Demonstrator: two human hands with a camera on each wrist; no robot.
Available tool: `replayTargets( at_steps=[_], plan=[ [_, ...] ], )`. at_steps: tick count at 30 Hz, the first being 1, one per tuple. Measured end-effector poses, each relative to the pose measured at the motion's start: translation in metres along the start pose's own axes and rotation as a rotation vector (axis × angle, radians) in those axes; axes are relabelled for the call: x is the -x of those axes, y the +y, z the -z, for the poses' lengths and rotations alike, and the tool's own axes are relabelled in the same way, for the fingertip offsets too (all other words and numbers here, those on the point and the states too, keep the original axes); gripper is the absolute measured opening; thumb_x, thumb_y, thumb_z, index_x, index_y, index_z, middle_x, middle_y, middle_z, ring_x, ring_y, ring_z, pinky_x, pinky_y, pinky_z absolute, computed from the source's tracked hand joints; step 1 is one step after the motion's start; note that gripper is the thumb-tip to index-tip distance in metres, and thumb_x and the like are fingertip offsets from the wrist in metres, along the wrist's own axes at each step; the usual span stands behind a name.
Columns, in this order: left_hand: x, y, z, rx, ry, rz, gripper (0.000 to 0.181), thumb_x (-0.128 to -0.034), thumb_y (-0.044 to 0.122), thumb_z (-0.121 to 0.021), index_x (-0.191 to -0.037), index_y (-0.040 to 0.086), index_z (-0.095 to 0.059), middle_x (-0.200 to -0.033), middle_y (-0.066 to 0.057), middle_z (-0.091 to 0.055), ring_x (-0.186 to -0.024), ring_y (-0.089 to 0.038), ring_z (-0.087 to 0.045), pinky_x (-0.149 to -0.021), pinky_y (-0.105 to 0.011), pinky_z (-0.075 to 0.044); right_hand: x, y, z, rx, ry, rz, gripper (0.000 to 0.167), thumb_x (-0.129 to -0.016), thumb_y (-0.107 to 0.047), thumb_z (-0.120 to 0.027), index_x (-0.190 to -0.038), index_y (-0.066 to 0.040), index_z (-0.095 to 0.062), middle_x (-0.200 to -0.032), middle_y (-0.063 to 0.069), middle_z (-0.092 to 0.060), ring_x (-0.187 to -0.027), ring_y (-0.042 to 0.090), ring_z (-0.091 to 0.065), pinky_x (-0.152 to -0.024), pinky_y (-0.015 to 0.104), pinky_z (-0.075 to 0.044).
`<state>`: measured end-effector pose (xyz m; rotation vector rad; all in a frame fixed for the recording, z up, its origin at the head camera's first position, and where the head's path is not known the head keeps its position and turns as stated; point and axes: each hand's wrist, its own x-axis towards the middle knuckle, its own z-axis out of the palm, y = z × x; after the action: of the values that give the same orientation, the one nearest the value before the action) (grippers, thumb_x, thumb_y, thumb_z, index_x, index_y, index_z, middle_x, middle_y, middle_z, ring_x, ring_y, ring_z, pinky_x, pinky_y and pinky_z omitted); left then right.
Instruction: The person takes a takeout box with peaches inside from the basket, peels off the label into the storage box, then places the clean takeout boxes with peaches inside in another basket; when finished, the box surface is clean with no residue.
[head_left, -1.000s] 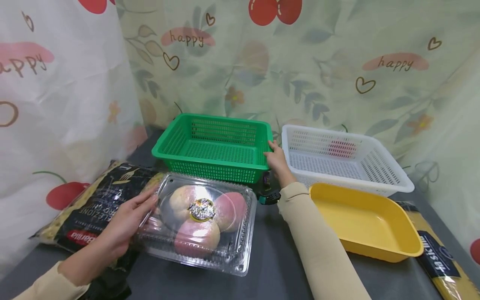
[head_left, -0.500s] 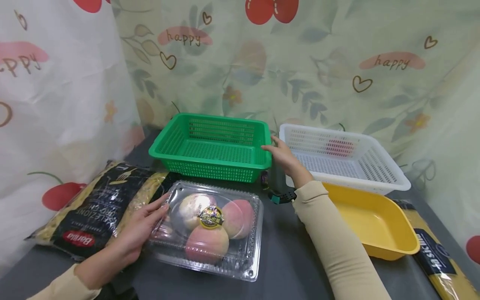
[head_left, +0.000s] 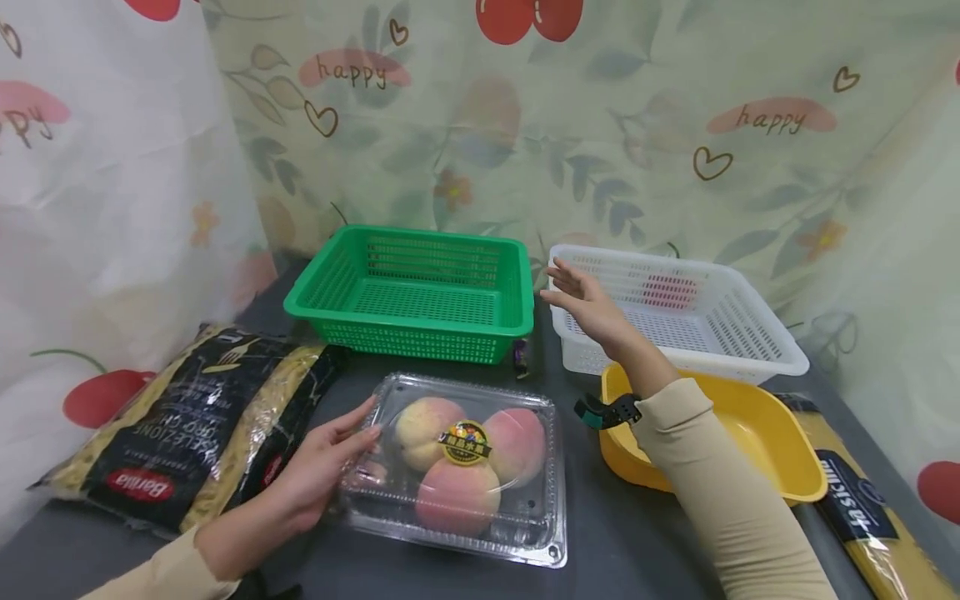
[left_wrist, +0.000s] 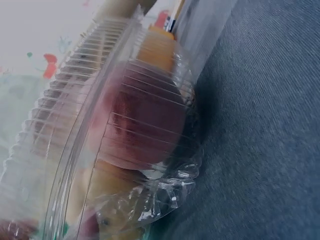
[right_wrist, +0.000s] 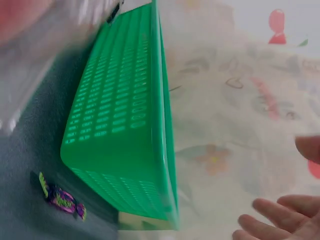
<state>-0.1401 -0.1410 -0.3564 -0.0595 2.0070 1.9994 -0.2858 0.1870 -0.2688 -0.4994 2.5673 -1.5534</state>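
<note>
In the head view my left hand (head_left: 318, 467) grips the left edge of a clear plastic box (head_left: 525, 533) of peaches (head_left: 457, 497), its thumb and fingers on the rim. The same box fills much of the left wrist view, where a peach (left_wrist: 137, 115) shows through the plastic. My right hand (head_left: 592, 312) hangs in the air with fingers spread, holding nothing, between the green basket (head_left: 412, 326) and the white basket (head_left: 675, 358). In the right wrist view, the fingers of my right hand (right_wrist: 280, 220) are apart from the green basket (right_wrist: 110, 110).
A black Barilla pasta bag (head_left: 180, 425) lies at the left. The yellow tub (head_left: 772, 450) stands below the white basket, beside another pasta pack (head_left: 862, 500) at the far right. A small purple-wrapped candy (head_left: 521, 358) lies near the green basket. A patterned curtain (head_left: 465, 125) hangs behind.
My right hand has let go of the green basket's right rim and moved right, off it. My left hand and the peach box have moved right and a little toward me.
</note>
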Motion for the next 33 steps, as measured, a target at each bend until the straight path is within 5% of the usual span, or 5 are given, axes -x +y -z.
replayTargets(
  at_steps=[8,17,22,26,33],
  plan=[
    [-0.002,-0.002,-0.016,0.078,-0.068,-0.001,0.063,-0.0963,0.021,-0.05,-0.15,0.017,-0.017,-0.089,-0.002,-0.053,-0.061,-0.006,-0.063,-0.068,-0.026,-0.057,0.021,-0.011,0.008,-0.01,0.099,0.084,0.049,-0.097,-0.02,-0.05,-0.142,-0.005,-0.037,-0.141,0.015,-0.045,-0.131,0.028,-0.041,-0.111,0.042,-0.031],
    [-0.001,-0.005,-0.032,0.119,-0.122,0.026,0.075,-0.0924,0.023,-0.057,-0.151,0.022,-0.01,-0.099,-0.009,-0.055,-0.07,-0.008,-0.067,-0.072,-0.028,-0.057,0.044,-0.02,0.001,0.249,0.054,0.199,0.037,-0.092,-0.019,-0.059,-0.125,-0.002,-0.058,-0.124,0.016,-0.06,-0.109,0.028,-0.06,-0.091,0.037,-0.051],
    [-0.004,-0.005,-0.033,0.105,-0.146,0.022,0.076,-0.092,0.025,-0.058,-0.151,0.022,-0.01,-0.112,-0.017,-0.052,-0.075,-0.01,-0.068,-0.074,-0.03,-0.057,0.057,-0.028,-0.015,0.351,-0.041,0.247,0.032,-0.088,-0.019,-0.064,-0.117,-0.007,-0.064,-0.101,0.007,-0.069,-0.082,0.019,-0.061,-0.071,0.028,-0.052],
    [-0.008,-0.005,-0.032,0.059,-0.161,-0.007,0.075,-0.092,0.026,-0.058,-0.151,0.021,-0.012,-0.115,-0.019,-0.052,-0.078,-0.012,-0.068,-0.075,-0.034,-0.057,0.065,-0.031,-0.026,0.337,-0.161,0.256,0.033,-0.086,-0.016,-0.067,-0.116,-0.004,-0.065,-0.089,0.006,-0.067,-0.064,0.015,-0.053,-0.058,0.022,-0.046],
    [-0.016,-0.003,-0.032,-0.115,-0.11,-0.049,0.068,-0.0915,0.03,-0.058,-0.149,0.02,-0.023,-0.109,-0.015,-0.056,-0.095,-0.017,-0.061,-0.081,-0.042,-0.054,0.065,-0.025,-0.039,0.344,-0.333,0.203,0.035,-0.085,-0.016,-0.068,-0.118,-0.004,-0.064,-0.1,0.01,-0.067,-0.07,0.012,-0.055,-0.066,0.023,-0.05]
  ],
)
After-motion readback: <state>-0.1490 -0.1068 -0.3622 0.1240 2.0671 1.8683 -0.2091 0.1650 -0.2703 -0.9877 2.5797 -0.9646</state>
